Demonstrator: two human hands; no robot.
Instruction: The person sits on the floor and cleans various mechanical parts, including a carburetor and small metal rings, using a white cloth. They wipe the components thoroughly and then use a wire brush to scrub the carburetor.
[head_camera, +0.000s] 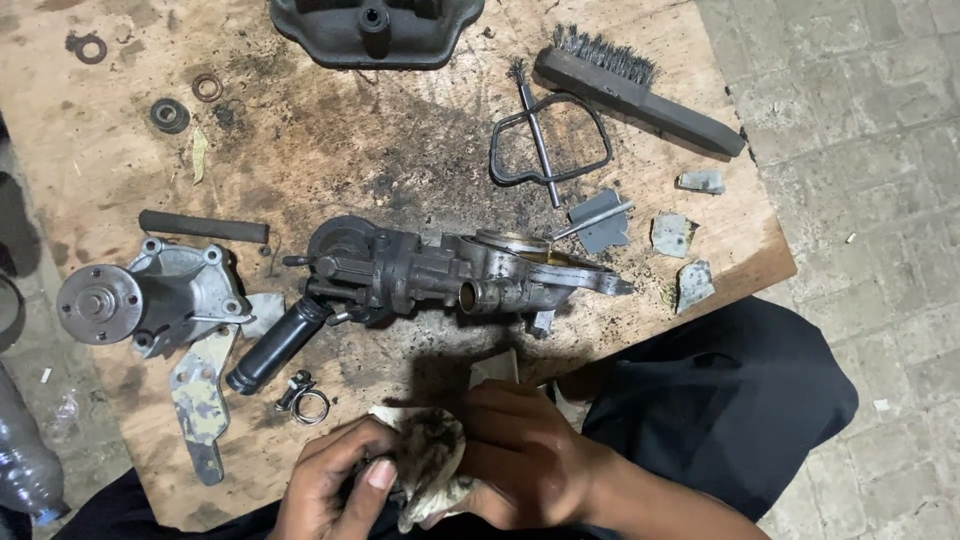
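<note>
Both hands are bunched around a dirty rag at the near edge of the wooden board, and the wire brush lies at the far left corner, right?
Not quite. The head view shows the left hand and right hand bunched around the dirty rag at the wooden board's near edge, but the dark wire brush lies at the far right corner.

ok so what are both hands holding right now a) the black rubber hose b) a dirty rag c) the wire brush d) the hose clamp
b: the left hand and right hand are both wrapped around a stained, crumpled rag at the near edge of the wooden board, while the wire brush, hose clamp and black rubber hose lie untouched on it.
</note>
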